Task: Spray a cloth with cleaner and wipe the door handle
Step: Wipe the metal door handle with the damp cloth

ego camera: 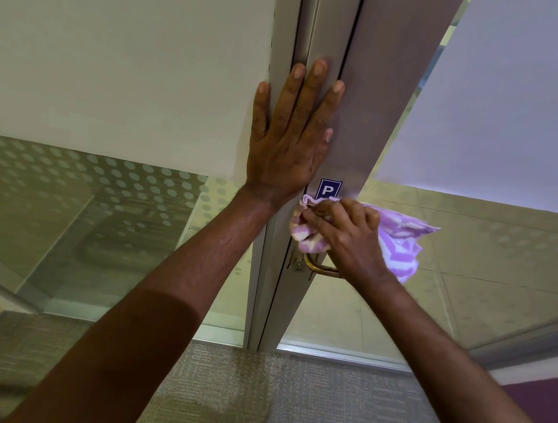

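Observation:
My left hand (289,136) lies flat against the metal door frame (360,82), fingers spread and pointing up, holding nothing. My right hand (347,235) grips a bunched purple-and-white striped cloth (398,237) and presses it on the door stile just above the brass door handle (320,267). Only the curved end of the handle shows below the cloth; the rest is hidden by my right hand and wrist. No spray bottle is in view.
A blue sticker with a white "P" (328,189) sits on the stile above the cloth. Frosted glass panels (115,56) flank the frame on both sides. Grey carpet (285,401) covers the floor below.

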### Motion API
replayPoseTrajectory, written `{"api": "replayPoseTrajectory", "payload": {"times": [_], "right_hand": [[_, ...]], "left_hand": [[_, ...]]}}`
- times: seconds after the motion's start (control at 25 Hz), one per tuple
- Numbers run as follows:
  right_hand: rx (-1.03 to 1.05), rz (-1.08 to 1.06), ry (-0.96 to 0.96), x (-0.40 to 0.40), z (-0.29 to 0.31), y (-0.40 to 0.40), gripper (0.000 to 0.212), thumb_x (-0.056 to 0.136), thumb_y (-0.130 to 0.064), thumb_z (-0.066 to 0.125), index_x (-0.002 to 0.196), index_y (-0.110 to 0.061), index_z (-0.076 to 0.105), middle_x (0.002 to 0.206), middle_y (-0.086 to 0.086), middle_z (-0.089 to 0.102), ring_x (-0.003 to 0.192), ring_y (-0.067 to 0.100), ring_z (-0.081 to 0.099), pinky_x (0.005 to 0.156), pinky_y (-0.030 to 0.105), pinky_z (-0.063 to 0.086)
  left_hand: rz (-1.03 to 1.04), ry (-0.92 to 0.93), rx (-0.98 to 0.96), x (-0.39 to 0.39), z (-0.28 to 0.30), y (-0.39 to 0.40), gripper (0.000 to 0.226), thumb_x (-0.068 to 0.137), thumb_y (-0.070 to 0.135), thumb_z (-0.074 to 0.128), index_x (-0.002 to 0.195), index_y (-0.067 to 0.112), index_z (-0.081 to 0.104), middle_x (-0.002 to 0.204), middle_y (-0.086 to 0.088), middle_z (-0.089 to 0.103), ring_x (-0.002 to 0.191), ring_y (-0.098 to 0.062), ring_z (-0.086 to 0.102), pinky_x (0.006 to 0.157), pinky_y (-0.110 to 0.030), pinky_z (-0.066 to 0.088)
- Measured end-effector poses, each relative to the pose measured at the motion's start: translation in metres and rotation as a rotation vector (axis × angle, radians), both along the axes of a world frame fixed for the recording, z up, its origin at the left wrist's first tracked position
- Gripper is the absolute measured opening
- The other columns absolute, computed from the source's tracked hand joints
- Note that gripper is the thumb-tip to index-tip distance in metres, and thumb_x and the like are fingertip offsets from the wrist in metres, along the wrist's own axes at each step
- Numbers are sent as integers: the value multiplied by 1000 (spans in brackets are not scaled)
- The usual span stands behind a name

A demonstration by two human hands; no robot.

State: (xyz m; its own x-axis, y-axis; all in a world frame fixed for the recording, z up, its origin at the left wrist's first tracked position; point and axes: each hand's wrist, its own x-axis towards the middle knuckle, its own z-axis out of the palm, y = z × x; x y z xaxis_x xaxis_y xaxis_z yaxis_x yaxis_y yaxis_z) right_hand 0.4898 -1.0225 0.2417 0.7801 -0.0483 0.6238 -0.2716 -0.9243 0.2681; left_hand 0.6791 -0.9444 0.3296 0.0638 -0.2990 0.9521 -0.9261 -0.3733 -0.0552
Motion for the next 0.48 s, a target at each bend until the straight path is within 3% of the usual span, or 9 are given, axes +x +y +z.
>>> {"api": "replayPoseTrajectory", "payload": {"times": [0.12, 0.24, 0.36, 0.44, 0.48], "right_hand": [[-43, 21, 143, -2, -13, -2, 64, 84, -35, 75, 144, -29, 57, 133, 1, 60, 120, 29, 45, 90, 42, 33], [-166, 135, 257, -11, -12, -11, 53, 92, -31, 64, 144, -32, 55, 132, -3, 62, 115, 26, 47, 88, 42, 36], [20, 51, 46, -17, 3, -25, 49, 103, -30, 51, 151, -32, 48, 139, -1, 55, 118, 30, 47, 93, 43, 38], [146, -20, -174, -18, 7, -24, 47, 105, -26, 52, 152, -30, 49, 138, 2, 51, 117, 31, 45, 98, 44, 39], [147, -28, -191, -19, 3, -21, 50, 102, -22, 58, 151, -27, 51, 138, 4, 52, 117, 32, 44, 98, 44, 39]], "left_hand": [[5, 4, -1, 0, 0, 1, 63, 110, 34, 45, 166, 25, 18, 168, -8, 23, 158, -25, 14, 131, -53, 4], [-3, 2, 4, -2, 0, 2, 60, 110, 33, 46, 164, 24, 22, 168, -7, 24, 158, -25, 14, 131, -53, 4], [8, 1, 7, -2, 3, 3, 60, 110, 34, 46, 164, 23, 20, 168, -8, 24, 158, -26, 14, 131, -53, 3], [6, 13, 15, -2, 0, 4, 61, 110, 34, 46, 164, 22, 19, 167, -8, 24, 158, -27, 15, 131, -53, 1], [15, 4, 29, -4, -3, 5, 61, 110, 34, 45, 164, 21, 18, 167, -9, 24, 158, -28, 14, 131, -52, 0]]}}
